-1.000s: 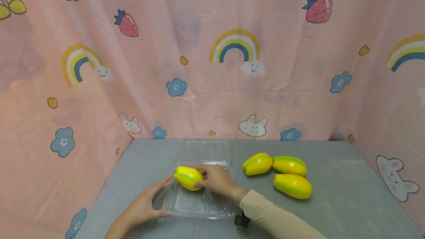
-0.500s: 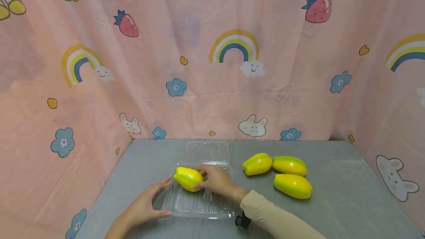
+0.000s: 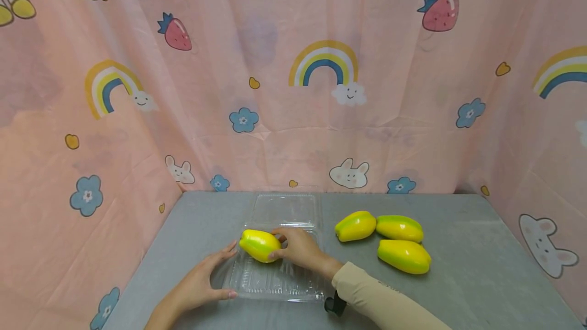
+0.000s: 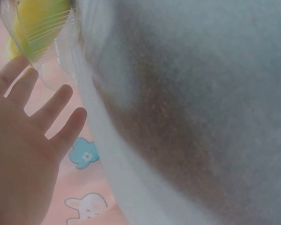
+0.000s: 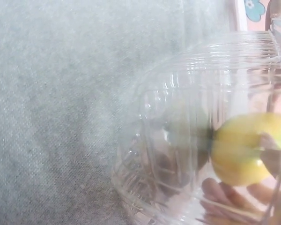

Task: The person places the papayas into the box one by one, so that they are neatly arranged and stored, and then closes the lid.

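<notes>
A yellow-green papaya (image 3: 259,246) lies at the left side of a clear plastic clamshell box (image 3: 284,286), whose lid (image 3: 286,208) is folded back. My right hand (image 3: 300,251) pinches the papaya's right end between thumb and fingers. At the box's left edge, my left hand (image 3: 199,279) has its fingers spread and straight, and holds nothing. In the left wrist view, the left hand's fingers (image 4: 61,108) stretch beside the clear box wall (image 4: 49,28); whether they touch it I cannot tell. The right wrist view shows the papaya (image 5: 243,150) blurred through the plastic.
To the right of the box, three more papayas, one at the left (image 3: 355,226), one behind (image 3: 400,228) and one in front (image 3: 404,257), lie close together on the grey table (image 3: 477,248). A pink patterned curtain (image 3: 275,141) stands behind and at both sides.
</notes>
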### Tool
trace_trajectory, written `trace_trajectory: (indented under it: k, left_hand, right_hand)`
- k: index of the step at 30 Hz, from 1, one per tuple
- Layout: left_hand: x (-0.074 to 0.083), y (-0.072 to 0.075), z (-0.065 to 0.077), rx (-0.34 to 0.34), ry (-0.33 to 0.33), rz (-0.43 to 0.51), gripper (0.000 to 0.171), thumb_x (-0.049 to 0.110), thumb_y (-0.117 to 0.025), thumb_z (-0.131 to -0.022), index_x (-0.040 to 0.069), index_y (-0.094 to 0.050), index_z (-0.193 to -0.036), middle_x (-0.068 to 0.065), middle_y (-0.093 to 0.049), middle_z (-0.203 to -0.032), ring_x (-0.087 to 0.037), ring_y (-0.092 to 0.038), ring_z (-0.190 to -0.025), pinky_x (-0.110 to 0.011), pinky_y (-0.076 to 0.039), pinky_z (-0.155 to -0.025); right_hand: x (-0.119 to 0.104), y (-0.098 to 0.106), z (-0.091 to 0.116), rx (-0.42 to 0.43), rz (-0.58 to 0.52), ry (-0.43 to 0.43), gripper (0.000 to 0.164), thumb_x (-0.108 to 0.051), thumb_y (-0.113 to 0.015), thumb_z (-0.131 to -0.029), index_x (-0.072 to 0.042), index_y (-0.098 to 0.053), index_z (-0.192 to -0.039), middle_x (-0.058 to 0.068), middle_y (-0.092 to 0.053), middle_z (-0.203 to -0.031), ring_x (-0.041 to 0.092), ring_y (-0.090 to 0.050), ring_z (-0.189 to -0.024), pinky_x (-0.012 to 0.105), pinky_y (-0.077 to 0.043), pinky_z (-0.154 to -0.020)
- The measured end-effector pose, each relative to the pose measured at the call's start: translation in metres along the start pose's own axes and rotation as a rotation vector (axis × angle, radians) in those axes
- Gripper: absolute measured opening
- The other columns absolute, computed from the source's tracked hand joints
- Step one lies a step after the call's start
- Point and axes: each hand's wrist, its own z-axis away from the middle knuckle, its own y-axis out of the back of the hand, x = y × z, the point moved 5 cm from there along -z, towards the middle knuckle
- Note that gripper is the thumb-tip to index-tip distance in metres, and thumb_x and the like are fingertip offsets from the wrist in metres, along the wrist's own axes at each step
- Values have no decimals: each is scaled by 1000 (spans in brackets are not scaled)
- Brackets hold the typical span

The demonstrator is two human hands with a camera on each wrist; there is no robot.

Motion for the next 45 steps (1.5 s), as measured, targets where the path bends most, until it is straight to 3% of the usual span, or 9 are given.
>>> trace_trajectory:
  k: [31, 45]
  left_hand:
    - [-1, -1, -1, -23, 24, 16, 95, 61, -82, -67, 27, -45, -148, 9, -31, -163, -33, -40, -145, -63, -37, -113]
    - [0, 0, -1, -15, 18, 3, 94, 61, -82, -67, 31, -44, -148, 8, -32, -163, -31, -41, -145, -62, -38, -111]
  right_hand:
    - [2, 0, 4, -30, -56, 6, 68, -44, -83, -76, -13, -60, -133, 7, -72, -119, 23, -70, -101, 40, -58, -86]
    - [0, 15, 11, -7, -37, 2, 66, -43, -83, -76, -13, -61, -131, 13, -72, -115, 25, -72, -94, 37, -60, -79]
